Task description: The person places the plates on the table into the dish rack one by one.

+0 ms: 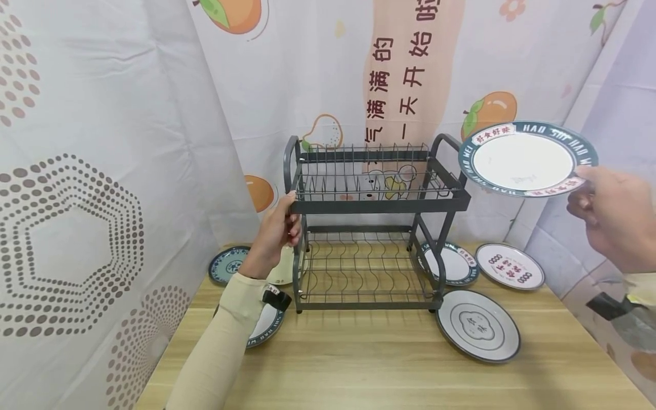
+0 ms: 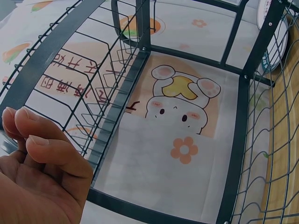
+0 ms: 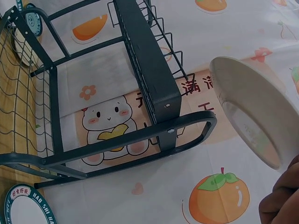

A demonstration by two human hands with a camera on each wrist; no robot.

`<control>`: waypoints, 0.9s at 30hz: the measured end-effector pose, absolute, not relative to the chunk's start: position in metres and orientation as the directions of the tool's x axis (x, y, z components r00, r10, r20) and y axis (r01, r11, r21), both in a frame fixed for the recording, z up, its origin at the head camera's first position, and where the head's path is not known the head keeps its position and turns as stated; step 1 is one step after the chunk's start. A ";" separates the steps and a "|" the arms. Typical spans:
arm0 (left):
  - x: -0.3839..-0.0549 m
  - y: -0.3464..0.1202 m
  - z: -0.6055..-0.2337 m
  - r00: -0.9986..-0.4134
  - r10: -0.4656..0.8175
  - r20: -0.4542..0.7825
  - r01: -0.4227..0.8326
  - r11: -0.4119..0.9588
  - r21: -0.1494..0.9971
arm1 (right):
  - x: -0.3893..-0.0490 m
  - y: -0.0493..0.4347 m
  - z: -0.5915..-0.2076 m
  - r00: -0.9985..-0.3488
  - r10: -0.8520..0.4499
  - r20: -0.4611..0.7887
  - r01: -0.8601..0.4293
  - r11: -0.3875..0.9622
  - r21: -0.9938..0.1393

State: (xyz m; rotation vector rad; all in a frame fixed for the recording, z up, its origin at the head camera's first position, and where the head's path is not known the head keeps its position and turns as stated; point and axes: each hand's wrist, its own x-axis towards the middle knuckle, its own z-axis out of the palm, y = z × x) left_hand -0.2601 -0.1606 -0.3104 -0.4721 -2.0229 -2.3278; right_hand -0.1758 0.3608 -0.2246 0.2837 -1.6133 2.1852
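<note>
A dark two-tier wire dish rack [image 1: 379, 206] stands on the wooden table. My left hand [image 1: 277, 230] grips the left front corner of its upper tier, thumb on top. In the left wrist view the same hand [image 2: 51, 172] has curled fingers beside the rack frame [image 2: 240, 116]. Raised at the right, my right hand [image 1: 615, 210] pinches the rim of a white plate [image 1: 523, 162] with a dark green lettered border. The right wrist view shows the plate's pale underside [image 3: 257, 107], tilted, beyond the upper tier's end. Both rack tiers hold no plates.
Right of the rack lie a grey-rimmed plate [image 1: 479, 326], a green-bordered plate [image 1: 451, 265] and a red-lettered plate [image 1: 509, 266]. On the left are a blue-patterned plate [image 1: 225, 265] and another green-bordered plate [image 1: 266, 327], partly behind my left arm. A printed curtain [image 1: 328, 68] hangs behind.
</note>
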 end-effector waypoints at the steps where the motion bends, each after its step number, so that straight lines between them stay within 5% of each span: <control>1: -0.260 -0.161 -0.310 -0.954 0.177 0.242 0.215 -0.158 0.964 | -0.177 0.359 -0.224 -0.895 0.202 0.398 -0.439 -0.243 -0.865; 27: -0.263 -0.151 -0.305 -0.956 0.201 0.215 0.180 -0.178 0.967 | -0.196 0.325 -0.192 -0.806 0.356 0.472 -0.480 0.071 -0.874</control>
